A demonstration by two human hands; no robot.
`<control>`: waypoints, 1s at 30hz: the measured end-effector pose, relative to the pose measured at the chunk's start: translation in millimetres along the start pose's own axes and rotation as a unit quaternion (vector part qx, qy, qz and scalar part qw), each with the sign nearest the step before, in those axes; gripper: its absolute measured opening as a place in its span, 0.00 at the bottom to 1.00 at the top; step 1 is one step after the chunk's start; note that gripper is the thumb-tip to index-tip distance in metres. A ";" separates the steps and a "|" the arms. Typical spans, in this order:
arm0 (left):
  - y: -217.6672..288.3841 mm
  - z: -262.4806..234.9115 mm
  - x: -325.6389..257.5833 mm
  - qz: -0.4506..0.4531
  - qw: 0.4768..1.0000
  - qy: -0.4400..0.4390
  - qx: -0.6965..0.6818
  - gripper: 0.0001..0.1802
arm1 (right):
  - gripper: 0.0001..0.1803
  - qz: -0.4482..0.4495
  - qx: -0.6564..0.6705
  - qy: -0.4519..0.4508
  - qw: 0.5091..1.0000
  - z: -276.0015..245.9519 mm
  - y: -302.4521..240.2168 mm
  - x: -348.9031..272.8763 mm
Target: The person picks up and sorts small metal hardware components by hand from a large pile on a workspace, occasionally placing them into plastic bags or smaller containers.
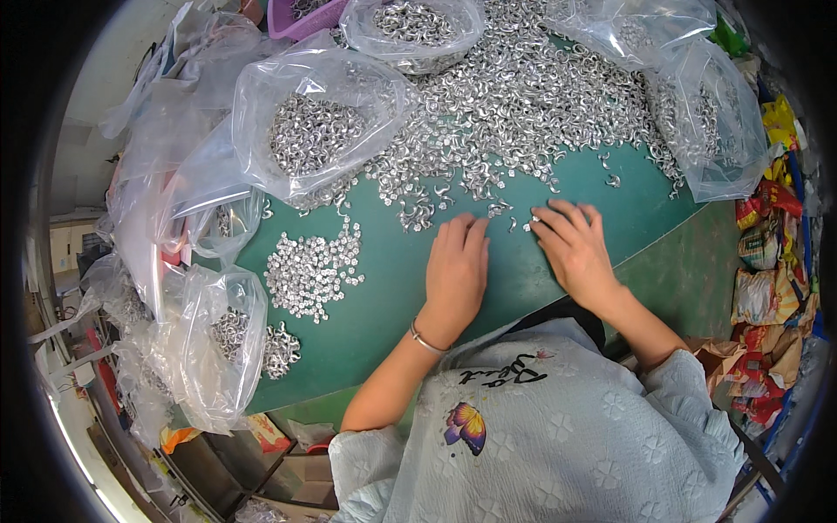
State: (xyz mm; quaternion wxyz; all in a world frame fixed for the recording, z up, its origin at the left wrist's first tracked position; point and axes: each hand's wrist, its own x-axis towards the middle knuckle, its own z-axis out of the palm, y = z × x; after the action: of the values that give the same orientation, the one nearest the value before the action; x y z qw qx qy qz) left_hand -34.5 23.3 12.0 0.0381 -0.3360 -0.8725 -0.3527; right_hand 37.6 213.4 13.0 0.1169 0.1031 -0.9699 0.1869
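My left hand (457, 268) lies palm down on the green tabletop (514, 275), its fingers straight and close together. Its fingertips reach the near edge of a broad pile of small curved silver metal pieces (523, 96). To its right, my right hand (577, 254) is open with bent fingers apart. Beside its fingertips lies one small silver piece (527, 227); whether they touch it I cannot tell. A few loose curved pieces (499, 209) sit between the hands. Left of them is a separate group of small blocky silver pieces (312, 272).
Clear plastic bags of metal pieces stand at the back left (318, 131), back right (711, 122) and near left (218, 349). A bag-lined container (414, 30) and a purple basket (305, 19) are at the back. Colourful packages (763, 296) line the right side.
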 end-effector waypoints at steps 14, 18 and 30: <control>-5.6 8.1 2.9 0.052 0.998 -0.031 -0.012 0.17 | 0.07 -0.051 0.210 0.039 0.976 24.7 -21.6 6.7; -1.5 5.4 -14.8 0.034 0.998 -0.042 -0.031 0.19 | 0.09 0.040 0.172 0.109 0.978 11.4 -9.9 12.8; -0.7 -1.3 -34.4 -0.028 0.999 0.017 -0.025 0.16 | 0.09 0.016 0.073 0.139 0.987 5.8 7.0 30.4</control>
State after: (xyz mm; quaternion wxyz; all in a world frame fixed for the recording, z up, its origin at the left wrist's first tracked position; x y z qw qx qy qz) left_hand -8.6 2.8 2.1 0.0341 -0.3061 -0.8718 -0.3810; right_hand 5.8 212.8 13.5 0.2395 0.0686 -0.9296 0.2718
